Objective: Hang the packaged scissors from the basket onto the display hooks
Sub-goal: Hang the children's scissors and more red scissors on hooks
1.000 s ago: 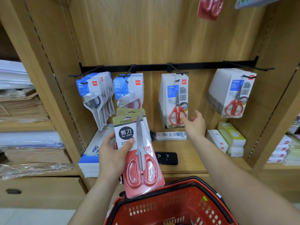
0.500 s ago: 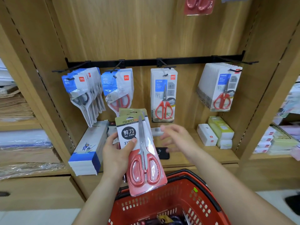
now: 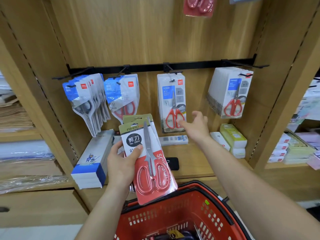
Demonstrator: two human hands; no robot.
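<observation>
1. The wooden shelf [image 3: 199, 170] carries a stack of blue-and-white boxes [image 3: 90, 168] at its left end.
2. Near the middle lie a flat black item [image 3: 173, 164] and, further back, a long white pack [image 3: 173, 140] (label blurred).
3. At the right, white boxes [image 3: 220, 141] sit beside stacked yellow-green boxes [image 3: 232, 135].
4. Above, a black hook rail [image 3: 147, 68] holds four groups of hanging scissor packs [image 3: 173, 103].

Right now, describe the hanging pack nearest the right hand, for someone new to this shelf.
On the black rail across the wooden wall, count to the third hook from the left. The pack hanging there has a blue HOME label and red-handled scissors. Unlike the similar stack at far right, it faces you squarely, by the right hand.
</observation>
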